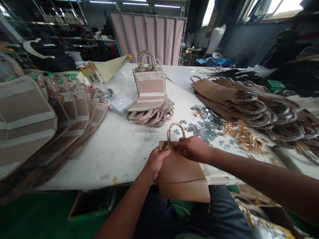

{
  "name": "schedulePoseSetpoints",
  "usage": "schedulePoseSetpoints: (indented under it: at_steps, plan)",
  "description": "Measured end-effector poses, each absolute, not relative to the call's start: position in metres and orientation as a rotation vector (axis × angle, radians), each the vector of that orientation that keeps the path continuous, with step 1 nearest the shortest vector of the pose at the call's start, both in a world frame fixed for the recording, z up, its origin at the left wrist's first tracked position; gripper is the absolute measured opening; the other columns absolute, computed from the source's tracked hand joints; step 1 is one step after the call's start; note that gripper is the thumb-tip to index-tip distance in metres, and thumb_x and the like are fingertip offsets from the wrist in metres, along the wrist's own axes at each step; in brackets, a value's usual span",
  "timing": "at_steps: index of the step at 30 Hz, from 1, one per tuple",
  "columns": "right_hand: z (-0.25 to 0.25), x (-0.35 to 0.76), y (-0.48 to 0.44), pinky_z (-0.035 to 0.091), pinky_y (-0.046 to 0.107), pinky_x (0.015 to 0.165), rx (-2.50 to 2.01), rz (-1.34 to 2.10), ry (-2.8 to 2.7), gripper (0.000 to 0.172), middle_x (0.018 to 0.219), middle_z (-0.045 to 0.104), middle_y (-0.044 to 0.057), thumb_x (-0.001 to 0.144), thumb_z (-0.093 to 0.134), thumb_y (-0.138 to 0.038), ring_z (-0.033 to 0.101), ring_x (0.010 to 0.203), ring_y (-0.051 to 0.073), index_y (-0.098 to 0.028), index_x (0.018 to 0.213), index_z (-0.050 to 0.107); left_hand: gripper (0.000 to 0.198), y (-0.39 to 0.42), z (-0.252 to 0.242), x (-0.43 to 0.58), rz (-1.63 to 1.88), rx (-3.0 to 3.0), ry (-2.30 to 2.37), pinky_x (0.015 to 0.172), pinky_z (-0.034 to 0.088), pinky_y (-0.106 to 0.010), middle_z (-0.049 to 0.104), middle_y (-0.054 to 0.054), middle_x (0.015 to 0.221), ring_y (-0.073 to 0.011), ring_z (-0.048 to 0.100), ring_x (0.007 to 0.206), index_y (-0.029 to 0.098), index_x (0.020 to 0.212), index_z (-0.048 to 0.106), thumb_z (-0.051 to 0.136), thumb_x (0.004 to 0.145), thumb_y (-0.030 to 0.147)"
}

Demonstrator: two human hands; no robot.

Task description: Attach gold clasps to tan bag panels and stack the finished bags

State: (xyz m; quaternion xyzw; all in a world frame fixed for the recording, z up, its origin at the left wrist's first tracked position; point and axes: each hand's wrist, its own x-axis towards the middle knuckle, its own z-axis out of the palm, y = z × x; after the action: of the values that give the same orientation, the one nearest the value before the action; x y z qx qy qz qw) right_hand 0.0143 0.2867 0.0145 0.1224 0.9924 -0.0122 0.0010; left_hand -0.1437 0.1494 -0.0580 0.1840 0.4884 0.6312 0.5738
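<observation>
Had the left grip [154, 163] clamped on the top left corner of one smooth brown panel [184, 174], right at the bench [127, 149] edge, right grip [195, 148] bunched together by the foot of its plastic-wrapped loop handle [168, 136] (couldn't tell on what). Saw flat grey plates [211, 121] and shiny gold fittings [245, 136] loose just beyond, too many to count. Spotted three batches of handled panels too: left row [23, 116], middle stack [151, 85], right pile [221, 94]. Plus one green box [274, 85], couldn't see inside.
</observation>
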Motion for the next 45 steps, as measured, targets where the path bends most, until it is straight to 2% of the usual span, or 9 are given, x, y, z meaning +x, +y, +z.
schedulePoseSetpoints:
  at_steps: [6, 20, 30, 35, 40, 45]
  plan:
    - [0.000, 0.019, 0.287, 0.025, 0.029, 0.060, 0.348, -0.029, 3.201, 0.015, 0.086, 0.069, 0.003, 0.096, 0.060, -0.020, 0.057, 0.064, 0.013, -0.019, 0.086, 0.072, 0.030, 0.150, -0.058, -0.144, 1.467, 0.438, 1.140, 0.069, 0.054, -0.031, 0.077, -0.007, 0.081, -0.0221, 0.071, 0.072, 0.013, 0.095, 0.074, 0.082, 0.072, 0.031]
    - [-0.002, 0.014, 0.287, 0.026, 0.030, 0.060, 0.391, -0.049, 3.210, 0.028, 0.084, 0.068, 0.004, 0.104, 0.051, -0.024, 0.058, 0.069, 0.014, -0.019, 0.086, 0.072, 0.031, 0.149, -0.057, -0.145, 1.493, 0.401, 1.119, 0.073, 0.054, -0.033, 0.077, -0.008, 0.081, -0.0237, 0.072, 0.073, 0.013, 0.094, 0.073, 0.082, 0.071, 0.032]
    - [-0.001, 0.008, 0.283, 0.022, 0.029, 0.058, 0.534, -0.050, 3.251, 0.021, 0.082, 0.069, 0.002, 0.096, 0.058, -0.023, 0.055, 0.064, 0.013, -0.021, 0.082, 0.073, 0.030, 0.151, -0.059, -0.145, 1.503, 0.402, 1.097, 0.070, 0.053, -0.032, 0.076, -0.007, 0.080, -0.0217, 0.070, 0.070, 0.014, 0.093, 0.072, 0.081, 0.070, 0.031]
    - [-0.004, 0.010, 0.283, 0.024, 0.028, 0.058, 0.586, -0.043, 3.260, 0.022, 0.085, 0.070, 0.003, 0.098, 0.057, -0.026, 0.058, 0.066, 0.013, -0.021, 0.085, 0.074, 0.032, 0.150, -0.056, -0.144, 1.514, 0.382, 1.090, 0.069, 0.053, -0.032, 0.077, -0.008, 0.079, -0.0221, 0.070, 0.070, 0.013, 0.092, 0.072, 0.083, 0.068, 0.032]
    - [0.006, 0.018, 0.289, 0.037, 0.024, 0.065, 0.568, -0.431, 3.206, 0.011, 0.090, 0.073, 0.002, 0.094, 0.067, -0.021, 0.065, 0.073, 0.014, -0.023, 0.095, 0.078, 0.036, 0.148, -0.055, -0.144, 1.507, 0.392, 1.046, 0.073, 0.056, -0.035, 0.078, -0.009, 0.082, -0.0255, 0.073, 0.073, 0.012, 0.097, 0.075, 0.084, 0.069, 0.032]
    - [0.018, 0.014, 0.303, 0.045, 0.024, 0.069, 0.515, -0.726, 3.069, 0.014, 0.087, 0.074, 0.001, 0.091, 0.069, -0.016, 0.066, 0.076, 0.016, -0.024, 0.095, 0.079, 0.032, 0.147, -0.056, -0.144, 1.490, 0.401, 1.052, 0.073, 0.055, -0.033, 0.078, -0.009, 0.083, -0.0257, 0.074, 0.076, 0.013, 0.096, 0.076, 0.083, 0.071, 0.031]
